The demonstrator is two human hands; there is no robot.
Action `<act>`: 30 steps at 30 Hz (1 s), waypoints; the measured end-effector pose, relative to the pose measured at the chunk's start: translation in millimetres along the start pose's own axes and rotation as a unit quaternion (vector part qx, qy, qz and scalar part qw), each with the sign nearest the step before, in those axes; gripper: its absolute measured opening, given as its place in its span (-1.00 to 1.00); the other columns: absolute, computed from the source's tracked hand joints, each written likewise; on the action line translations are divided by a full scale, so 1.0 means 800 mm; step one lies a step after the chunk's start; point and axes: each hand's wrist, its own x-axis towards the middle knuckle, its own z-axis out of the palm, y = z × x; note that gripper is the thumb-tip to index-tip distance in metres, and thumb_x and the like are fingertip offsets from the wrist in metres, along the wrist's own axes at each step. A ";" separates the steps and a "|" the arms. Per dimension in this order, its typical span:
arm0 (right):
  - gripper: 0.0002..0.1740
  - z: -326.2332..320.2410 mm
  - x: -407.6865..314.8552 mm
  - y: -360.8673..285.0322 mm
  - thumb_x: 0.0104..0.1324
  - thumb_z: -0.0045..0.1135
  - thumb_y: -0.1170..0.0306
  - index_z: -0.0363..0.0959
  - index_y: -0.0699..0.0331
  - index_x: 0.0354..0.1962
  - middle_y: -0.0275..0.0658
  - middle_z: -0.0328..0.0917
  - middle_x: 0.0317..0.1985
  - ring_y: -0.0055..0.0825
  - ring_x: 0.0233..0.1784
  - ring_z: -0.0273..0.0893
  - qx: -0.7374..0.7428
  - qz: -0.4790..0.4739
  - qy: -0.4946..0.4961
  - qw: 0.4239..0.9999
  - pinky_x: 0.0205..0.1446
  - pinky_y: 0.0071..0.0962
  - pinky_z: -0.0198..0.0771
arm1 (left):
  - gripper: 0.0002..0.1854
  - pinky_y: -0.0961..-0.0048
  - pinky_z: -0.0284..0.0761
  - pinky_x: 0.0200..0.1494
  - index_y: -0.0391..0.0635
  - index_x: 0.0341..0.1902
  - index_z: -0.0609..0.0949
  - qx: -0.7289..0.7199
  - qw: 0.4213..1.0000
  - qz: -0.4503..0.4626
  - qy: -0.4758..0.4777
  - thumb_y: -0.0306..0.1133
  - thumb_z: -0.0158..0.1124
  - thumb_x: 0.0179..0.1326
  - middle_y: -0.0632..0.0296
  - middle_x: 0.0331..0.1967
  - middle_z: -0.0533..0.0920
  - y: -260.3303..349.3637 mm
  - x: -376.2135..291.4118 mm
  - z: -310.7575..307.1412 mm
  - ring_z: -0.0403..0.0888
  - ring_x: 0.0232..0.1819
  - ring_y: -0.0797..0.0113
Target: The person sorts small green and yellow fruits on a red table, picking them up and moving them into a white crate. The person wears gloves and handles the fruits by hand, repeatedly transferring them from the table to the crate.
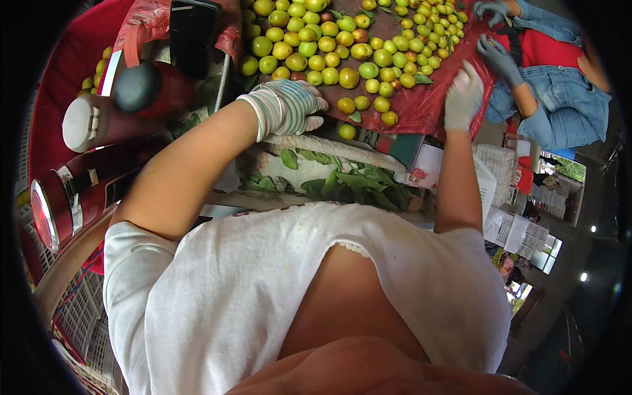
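My left hand [291, 106], in a white glove with green stripes, lies palm down at the near edge of the sorting surface. Its thumb and fingers are apart, and no fruit shows between them; its underside is hidden. Just beyond it spread many yellow-green jujube-like fruits [326, 44], some with brown patches. One loose fruit [347, 131] sits below the near edge, right of this hand. My right hand [464, 96], in a pale glove, is blurred over the red woven plastic sheet [419, 106]. One finger points away from me; the others look curled, and their contents are hidden.
At left stand a red flask [74, 197], a white-capped bottle [84, 123] and a dark phone [195, 37]. Green leaves [355, 185] lie on a pale padded ledge [276, 170] before me. A co-worker's grey-gloved hand [498, 61] is beyond my right hand. White crates [496, 170] stand farther right.
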 end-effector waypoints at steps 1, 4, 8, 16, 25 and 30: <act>-0.64 -0.039 -0.029 0.041 0.41 0.02 0.40 0.57 0.32 0.09 0.04 0.63 -0.10 -0.09 -0.04 0.60 -0.040 0.041 0.031 0.998 0.14 -0.18 0.50 | -0.55 0.12 0.45 0.36 -0.06 0.26 0.62 0.002 1.000 -0.008 -0.002 -0.10 0.19 0.42 0.07 0.17 0.64 0.001 -0.002 -0.002 0.55 0.29 0.00; -0.62 -0.159 -0.134 0.160 0.36 0.01 0.45 0.61 0.45 0.03 0.11 0.66 0.00 -0.06 0.03 0.65 -0.182 0.222 0.061 0.956 0.21 -0.21 0.52 | -0.53 0.12 0.43 0.38 -0.05 0.28 0.62 -0.008 1.000 -0.013 -0.019 -0.08 0.19 0.42 0.07 0.23 0.62 0.007 -0.006 -0.015 0.53 0.32 0.00; -0.61 -0.203 -0.164 0.170 0.32 0.04 0.47 0.62 0.44 0.04 0.11 0.64 0.08 -0.03 0.05 0.66 -0.169 0.300 0.086 0.935 0.24 -0.22 0.52 | -0.53 0.12 0.42 0.38 -0.05 0.28 0.62 -0.004 1.000 -0.015 -0.019 -0.07 0.19 0.42 0.07 0.25 0.62 0.004 -0.004 -0.012 0.52 0.34 0.00; -0.31 0.045 0.007 -0.036 0.31 0.29 0.14 0.38 0.17 0.34 0.14 0.29 0.44 0.10 0.46 0.31 0.023 -0.100 -0.162 0.981 0.51 -0.08 0.23 | -0.55 0.13 0.45 0.35 -0.09 0.23 0.63 -0.009 1.000 0.005 0.017 -0.11 0.20 0.40 0.03 0.16 0.64 -0.001 -0.009 -0.001 0.56 0.26 -0.02; -0.30 0.256 0.029 -0.222 0.37 0.14 -0.07 0.35 0.05 0.36 0.08 0.36 0.38 0.12 0.41 0.30 0.009 -0.218 -0.130 0.967 0.51 0.08 0.15 | -0.57 0.15 0.50 0.31 -0.09 0.21 0.65 0.000 0.999 0.036 0.023 -0.11 0.17 0.42 0.06 0.13 0.67 -0.005 -0.006 0.004 0.58 0.24 0.03; -0.18 0.211 -0.014 -0.275 0.45 -0.08 -0.22 0.10 -0.11 0.54 -0.14 0.07 0.61 0.06 0.66 -0.03 0.046 -0.263 -0.237 0.934 0.68 0.15 -0.29 | -0.59 0.09 0.62 0.09 -0.02 0.17 0.68 0.003 1.000 0.002 -0.025 -0.05 0.13 0.45 0.06 -0.05 0.74 0.016 -0.014 -0.023 0.71 -0.03 -0.07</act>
